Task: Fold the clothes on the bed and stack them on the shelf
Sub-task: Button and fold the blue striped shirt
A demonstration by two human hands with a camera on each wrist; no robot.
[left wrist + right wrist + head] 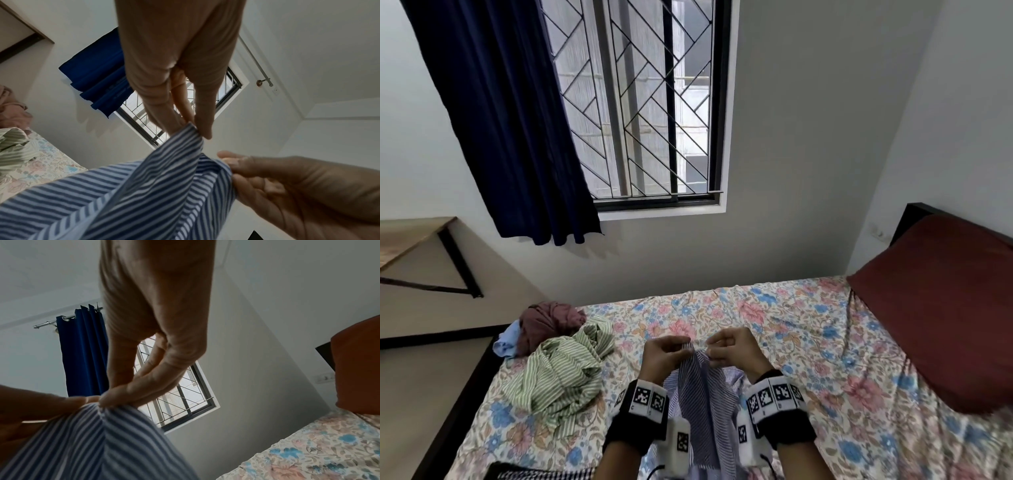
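Note:
A blue-and-white striped shirt (pixel 705 404) hangs above the floral bed, held up at its top edge by both hands. My left hand (pixel 666 353) pinches the fabric between thumb and fingers, and my right hand (pixel 729 347) pinches it a few centimetres to the right. In the left wrist view the left hand (pixel 191 125) grips a fold of the striped shirt (pixel 131 194), with the right hand (pixel 287 186) below. The right wrist view shows the right hand (pixel 115 395) pinching the striped shirt (pixel 92 443). A crumpled green striped shirt (pixel 565 370), a maroon garment (pixel 548 323) and a light blue garment (pixel 508 342) lie at the bed's left.
The bed (pixel 808 342) has a floral sheet, with a dark red pillow (pixel 945 308) at the right against a black headboard. A wooden shelf (pixel 410 240) on black brackets is on the left wall. A barred window (pixel 640 102) and navy curtain (pixel 500 120) are ahead.

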